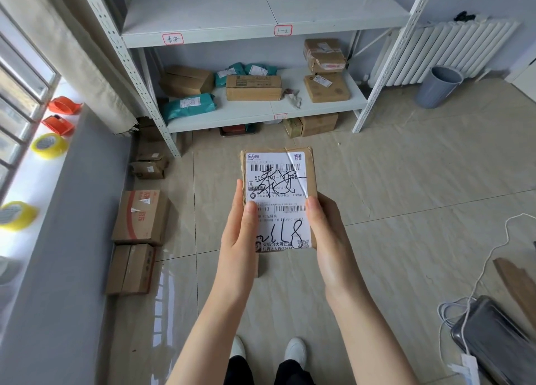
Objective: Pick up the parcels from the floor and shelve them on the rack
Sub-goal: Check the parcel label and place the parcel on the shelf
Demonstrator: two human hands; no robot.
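I hold a small brown cardboard parcel with a white shipping label and black handwriting, label up, at chest height over the tiled floor. My left hand grips its left edge, thumb on the label. My right hand grips its right edge, thumb on top. Ahead stands the white metal rack. Its lower shelf carries several cardboard boxes and teal mailer bags; the upper shelf is bare. Along the left wall on the floor lie more parcels: a box with red print, a taped box and a smaller box.
A window sill on the left holds yellow tape rolls and orange tape dispensers. A grey bin and a white radiator stand at the right of the rack. Cables and a dark tray lie at lower right. Boxes sit under the rack.
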